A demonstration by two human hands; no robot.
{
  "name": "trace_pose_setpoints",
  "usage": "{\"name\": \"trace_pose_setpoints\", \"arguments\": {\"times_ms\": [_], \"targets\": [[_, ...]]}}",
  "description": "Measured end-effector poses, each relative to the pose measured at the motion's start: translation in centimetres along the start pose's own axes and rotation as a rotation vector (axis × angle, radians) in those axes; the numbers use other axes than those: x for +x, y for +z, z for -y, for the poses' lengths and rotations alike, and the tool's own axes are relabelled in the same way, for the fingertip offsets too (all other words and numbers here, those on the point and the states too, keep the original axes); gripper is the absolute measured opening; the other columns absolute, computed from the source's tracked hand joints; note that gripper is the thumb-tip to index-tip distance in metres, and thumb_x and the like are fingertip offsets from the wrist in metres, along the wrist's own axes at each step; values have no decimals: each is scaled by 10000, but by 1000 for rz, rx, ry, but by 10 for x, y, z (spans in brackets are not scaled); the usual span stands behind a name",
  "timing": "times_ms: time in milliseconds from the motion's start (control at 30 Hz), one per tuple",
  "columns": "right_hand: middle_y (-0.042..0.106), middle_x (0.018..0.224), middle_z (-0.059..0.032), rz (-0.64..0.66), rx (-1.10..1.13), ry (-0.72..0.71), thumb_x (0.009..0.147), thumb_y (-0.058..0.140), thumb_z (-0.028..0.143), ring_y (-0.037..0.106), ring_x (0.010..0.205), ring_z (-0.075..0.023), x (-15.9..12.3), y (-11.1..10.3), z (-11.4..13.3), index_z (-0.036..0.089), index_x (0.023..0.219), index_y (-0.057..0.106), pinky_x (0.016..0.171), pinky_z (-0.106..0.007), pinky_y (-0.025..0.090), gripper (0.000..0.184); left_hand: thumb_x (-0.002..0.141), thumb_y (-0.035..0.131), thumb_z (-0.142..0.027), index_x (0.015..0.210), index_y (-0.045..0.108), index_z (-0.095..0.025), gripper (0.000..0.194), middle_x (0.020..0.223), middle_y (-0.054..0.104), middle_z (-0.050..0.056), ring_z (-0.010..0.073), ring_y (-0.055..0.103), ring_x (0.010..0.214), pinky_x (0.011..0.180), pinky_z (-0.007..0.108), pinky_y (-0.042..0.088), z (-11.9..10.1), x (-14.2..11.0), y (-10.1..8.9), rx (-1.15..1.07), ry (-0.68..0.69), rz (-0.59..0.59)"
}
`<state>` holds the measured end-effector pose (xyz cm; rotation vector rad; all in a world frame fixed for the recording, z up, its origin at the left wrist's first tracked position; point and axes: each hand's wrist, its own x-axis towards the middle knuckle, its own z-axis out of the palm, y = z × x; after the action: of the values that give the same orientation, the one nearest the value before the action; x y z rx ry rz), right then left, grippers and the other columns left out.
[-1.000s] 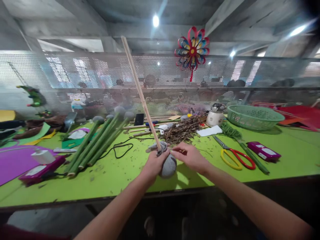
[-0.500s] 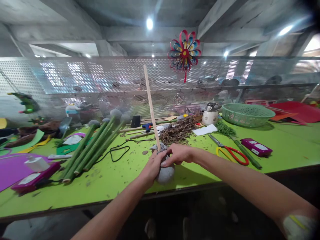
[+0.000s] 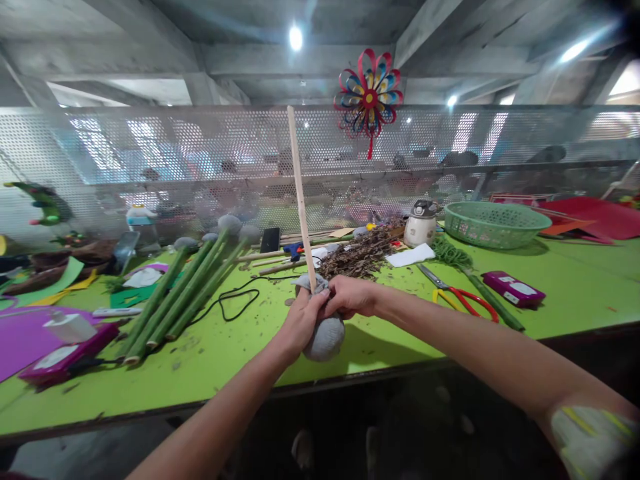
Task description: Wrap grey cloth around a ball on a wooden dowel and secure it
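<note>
A grey cloth-covered ball [image 3: 325, 339] hangs low near the front edge of the green table [image 3: 220, 373]. Its gathered cloth neck wraps the lower end of a pale wooden stick [image 3: 300, 193], which stands up tilted slightly left. My left hand [image 3: 301, 320] is closed around the gathered cloth at the stick's base. Pressed in from the right, my right hand [image 3: 351, 297] pinches the same gathered cloth with curled fingers. Whether a thread or band lies under the fingers is hidden.
Several green-wrapped sticks with grey ball heads [image 3: 187, 293] lie to the left, beside a black cord [image 3: 240, 303]. Dried twigs [image 3: 357, 257] and a white jug [image 3: 420, 223] are behind my hands. On the right are scissors [image 3: 460, 293], a purple box [image 3: 513, 289] and a green basket [image 3: 495, 227].
The ball and both hands have shifted slightly left and up in view. My right fingers have curled in tighter against the cloth neck. The stick stands a little more upright.
</note>
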<state>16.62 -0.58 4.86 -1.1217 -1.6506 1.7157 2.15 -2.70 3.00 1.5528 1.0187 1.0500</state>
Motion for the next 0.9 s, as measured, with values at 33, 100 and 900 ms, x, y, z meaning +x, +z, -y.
{"name": "trace_pose_setpoints", "arguments": {"times_ms": [33, 100, 900], "targets": [[332, 312, 116, -7, 21, -16, 512, 722, 176, 227, 306, -14, 0, 2, -1, 150, 490, 457, 306, -149, 154, 267, 814, 527, -395, 1078, 538, -158, 355, 1061, 625, 82, 232, 562, 1022, 920, 338, 418, -1, 1, -1, -9, 1, 7], [328, 318, 117, -45, 71, -43, 499, 739, 195, 217, 308, -10, -1, 6, -2, 151, 479, 444, 312, -152, 141, 299, 774, 581, -382, 1082, 538, -167, 378, 1025, 630, 67, 224, 572, 985, 892, 329, 438, -2, 3, -4, -44, -3, 8], [643, 649, -10, -427, -161, -291, 568, 726, 201, 553, 618, -128, 9, 16, -13, 128, 654, 667, 581, -243, 457, 128, 586, 714, -344, 867, 679, -158, 338, 783, 686, 60, 237, 620, 744, 627, 307, 477, 9, 6, -13, 239, -179, 128]]}}
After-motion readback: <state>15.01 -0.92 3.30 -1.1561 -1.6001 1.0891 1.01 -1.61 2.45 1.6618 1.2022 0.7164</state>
